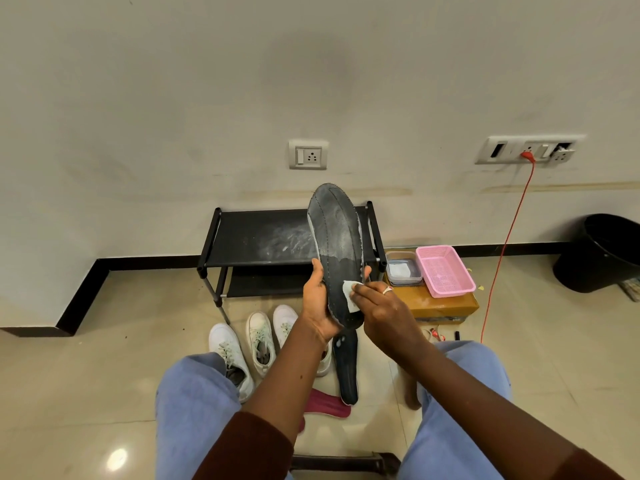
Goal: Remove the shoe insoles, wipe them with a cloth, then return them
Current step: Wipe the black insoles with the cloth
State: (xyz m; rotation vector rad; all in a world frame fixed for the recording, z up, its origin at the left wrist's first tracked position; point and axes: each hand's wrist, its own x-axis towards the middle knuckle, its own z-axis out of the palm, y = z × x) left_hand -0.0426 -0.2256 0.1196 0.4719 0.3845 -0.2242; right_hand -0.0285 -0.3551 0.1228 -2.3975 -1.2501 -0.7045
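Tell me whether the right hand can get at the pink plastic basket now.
Probably yes: the pink plastic basket sits open just beyond the right hand with nothing between, though that hand holds the white cloth.

Along the wall: rack, box, bin

A black two-tier metal-and-fabric rack (256, 237) stands against the wall, its top shelf dusted white. Just right of it, a pink plastic mesh basket (445, 268) and a clear plastic tub (403, 282) sit on a brown cardboard box (440, 304). An orange cable (502, 251) hangs from the wall switch panel (528, 149), and a black round bin (602, 254) stands further right.
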